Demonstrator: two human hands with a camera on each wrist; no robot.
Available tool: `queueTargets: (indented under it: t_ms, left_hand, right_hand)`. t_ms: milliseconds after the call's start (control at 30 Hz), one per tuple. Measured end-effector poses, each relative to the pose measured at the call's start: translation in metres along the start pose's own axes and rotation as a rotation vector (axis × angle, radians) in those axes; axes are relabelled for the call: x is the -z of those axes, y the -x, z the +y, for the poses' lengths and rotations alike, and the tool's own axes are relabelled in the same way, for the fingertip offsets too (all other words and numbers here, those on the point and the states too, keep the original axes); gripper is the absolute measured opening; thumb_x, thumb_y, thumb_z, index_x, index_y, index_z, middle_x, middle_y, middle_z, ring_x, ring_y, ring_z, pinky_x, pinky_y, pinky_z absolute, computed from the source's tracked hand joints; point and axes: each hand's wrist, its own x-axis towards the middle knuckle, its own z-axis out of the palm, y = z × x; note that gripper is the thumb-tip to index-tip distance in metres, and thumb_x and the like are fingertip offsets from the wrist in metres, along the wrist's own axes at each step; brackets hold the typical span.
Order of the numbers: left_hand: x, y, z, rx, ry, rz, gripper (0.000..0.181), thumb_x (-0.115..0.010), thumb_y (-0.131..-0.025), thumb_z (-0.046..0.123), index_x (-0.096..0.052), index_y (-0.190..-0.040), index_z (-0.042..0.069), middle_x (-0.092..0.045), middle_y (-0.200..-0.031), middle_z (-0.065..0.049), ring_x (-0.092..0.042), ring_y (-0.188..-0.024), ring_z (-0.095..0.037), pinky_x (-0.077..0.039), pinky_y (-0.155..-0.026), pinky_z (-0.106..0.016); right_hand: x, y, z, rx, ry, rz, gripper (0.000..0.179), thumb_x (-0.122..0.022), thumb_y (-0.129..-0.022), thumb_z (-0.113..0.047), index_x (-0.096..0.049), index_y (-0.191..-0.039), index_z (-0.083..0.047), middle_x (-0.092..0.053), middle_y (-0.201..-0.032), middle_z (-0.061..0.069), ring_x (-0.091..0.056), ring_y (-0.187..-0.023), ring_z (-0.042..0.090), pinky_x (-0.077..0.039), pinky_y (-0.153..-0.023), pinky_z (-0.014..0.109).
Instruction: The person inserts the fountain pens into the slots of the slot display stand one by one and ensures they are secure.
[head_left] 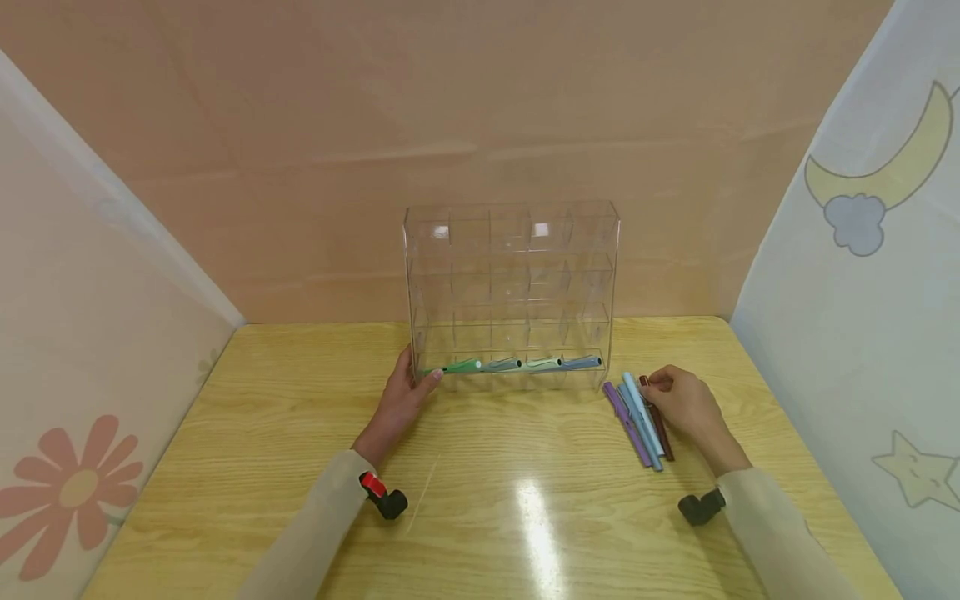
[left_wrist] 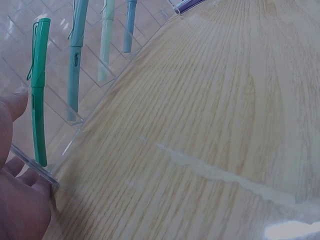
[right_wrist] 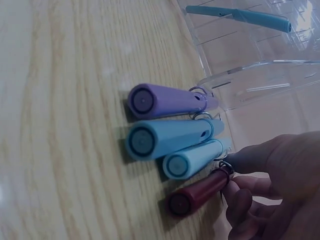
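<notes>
A clear acrylic rack with rows of compartments stands upright on the table. Along its bottom row lie a green pen, a teal pen, a pale green pen and a blue pen. My left hand grips the rack's lower left side, thumb in front. To the right of the rack, a purple pen, a blue pen, a light blue pen and a dark red pen lie side by side. My right hand pinches the dark red pen near its clip.
The wooden table runs up to a brown backdrop behind the rack. Printed white cloths flank it, with a flower on the left and a moon on the right. Each wrist wears a small black camera.
</notes>
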Motion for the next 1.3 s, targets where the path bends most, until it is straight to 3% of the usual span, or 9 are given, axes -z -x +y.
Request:
queueTargets:
  t_ms: [300, 500, 700, 967, 1300]
  left_hand:
    - [0.000, -0.001, -0.001, -0.008, -0.014, 0.004, 0.081, -0.063, -0.110, 0.027, -0.013, -0.173, 0.018, -0.020, -0.179, -0.014, -0.019, -0.167, -0.038, -0.023, -0.133, -0.061]
    - [0.001, -0.002, -0.001, -0.011, -0.024, 0.018, 0.082, -0.064, -0.109, 0.027, -0.013, -0.173, 0.018, -0.020, -0.179, -0.014, -0.019, -0.167, -0.038, -0.022, -0.133, -0.061]
    - [0.000, -0.001, 0.000, 0.005, -0.012, 0.013, 0.082, -0.064, -0.109, 0.027, -0.013, -0.173, 0.018, -0.020, -0.180, -0.013, -0.019, -0.167, -0.037, -0.023, -0.133, -0.060]
    - [0.000, -0.001, 0.000, 0.000, -0.033, 0.010, 0.083, -0.065, -0.109, 0.027, -0.013, -0.173, 0.017, -0.018, -0.180, -0.014, -0.018, -0.167, -0.038, -0.023, -0.133, -0.061]
    - [-0.001, 0.000, 0.000, 0.002, -0.033, 0.030, 0.081, -0.064, -0.109, 0.026, -0.015, -0.172, 0.016, -0.019, -0.179, -0.015, -0.016, -0.168, -0.038, -0.018, -0.134, -0.061]
  right_hand:
    - [0.007, -0.007, -0.002, -0.032, 0.030, -0.074, 0.046, -0.065, -0.104, -0.031, -0.059, -0.127, 0.009, -0.070, -0.125, 0.035, -0.071, -0.106, 0.048, -0.058, -0.081, 0.053]
    - [0.015, -0.011, -0.011, -0.052, 0.071, -0.120, 0.046, -0.067, -0.102, -0.029, -0.057, -0.124, 0.011, -0.068, -0.125, 0.034, -0.070, -0.099, 0.042, -0.056, -0.077, 0.049]
    - [0.016, -0.013, -0.009, -0.050, 0.090, -0.135, 0.046, -0.068, -0.101, -0.028, -0.058, -0.122, 0.012, -0.070, -0.117, 0.033, -0.068, -0.095, 0.040, -0.055, -0.077, 0.050]
    - [0.019, -0.010, -0.002, -0.025, 0.087, -0.130, 0.052, -0.067, -0.103, -0.031, -0.060, -0.127, 0.015, -0.070, -0.124, 0.034, -0.070, -0.105, 0.047, -0.057, -0.084, 0.055]
    - [0.028, 0.002, -0.008, 0.017, 0.050, -0.070, 0.042, -0.065, -0.104, -0.024, -0.066, -0.125, 0.012, -0.075, -0.114, 0.030, -0.073, -0.087, 0.031, -0.056, -0.067, 0.037]
